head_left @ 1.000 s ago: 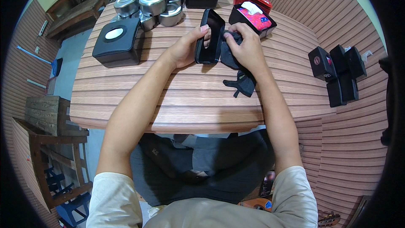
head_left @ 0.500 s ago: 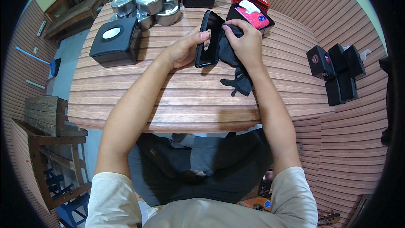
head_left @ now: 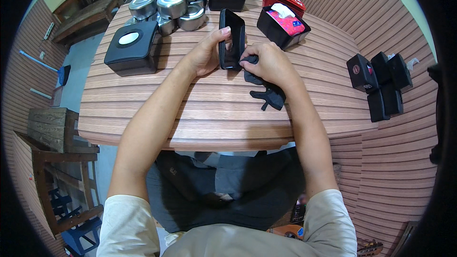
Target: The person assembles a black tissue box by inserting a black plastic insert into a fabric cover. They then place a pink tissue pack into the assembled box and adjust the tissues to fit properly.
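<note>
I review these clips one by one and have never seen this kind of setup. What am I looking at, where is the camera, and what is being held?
No machine here: a seated person works with two bare hands, filmed by a wide-angle camera on their head that looks down, so straight edges bend near the rim. The forearms enter from below. The left hand holds a black phone tilted up on its edge over a wooden slatted table. The right hand presses a dark cloth against the phone's lower part. Also on the table: a black box with a white oval on top, a cluster of round metal tins, an open red-lined tissue box and small black boxes at the right.
</note>
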